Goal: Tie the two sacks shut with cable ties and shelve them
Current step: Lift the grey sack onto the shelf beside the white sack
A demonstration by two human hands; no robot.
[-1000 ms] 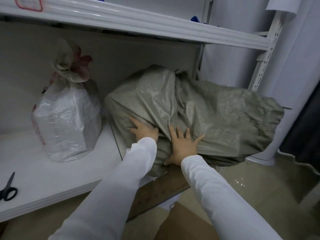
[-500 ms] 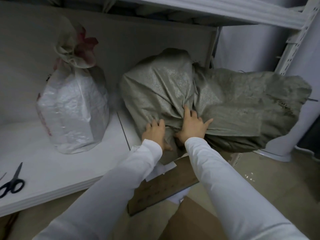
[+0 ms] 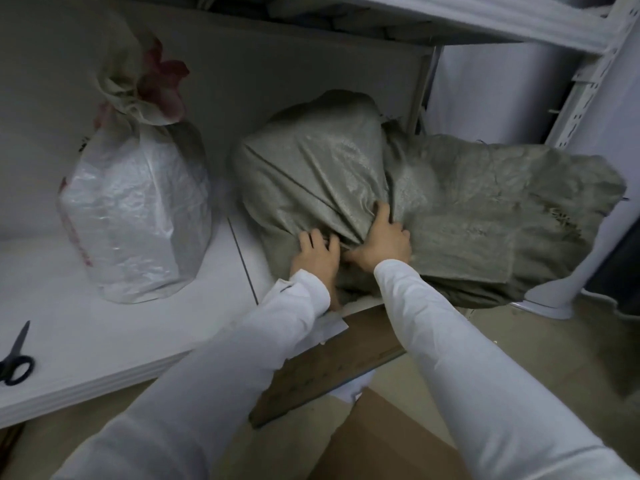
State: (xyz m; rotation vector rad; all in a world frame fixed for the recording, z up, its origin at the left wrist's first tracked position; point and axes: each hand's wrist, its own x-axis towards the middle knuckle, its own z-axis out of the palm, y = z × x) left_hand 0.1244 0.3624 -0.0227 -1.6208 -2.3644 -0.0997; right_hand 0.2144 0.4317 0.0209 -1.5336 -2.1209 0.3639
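Note:
A grey-green woven sack (image 3: pixel 311 174) lies on its side on the white shelf board (image 3: pixel 104 327). Its slack end (image 3: pixel 502 209) hangs past the shelf's right edge. My left hand (image 3: pixel 313 254) and my right hand (image 3: pixel 381 237) sit close together on its near side. Both grip bunched fabric, and the folds run toward the spot between them. A white plastic sack (image 3: pixel 135 216) stands upright to the left, apart from the grey one. Its neck (image 3: pixel 138 95) is gathered, with pink showing. No cable tie shows on either sack.
Black scissors (image 3: pixel 14 362) lie at the shelf's front left. An upper shelf (image 3: pixel 485 15) hangs low overhead, with its perforated post (image 3: pixel 581 81) at the right. Below the shelf lie a wooden plank (image 3: pixel 329 368) and a cardboard box (image 3: pixel 374 441). A white stand base (image 3: pixel 550 303) sits on the floor.
The grey sack has slid further onto the shelf. My hands went from flat, spread palms to a close grip on bunched fabric. The camera has moved closer and lower.

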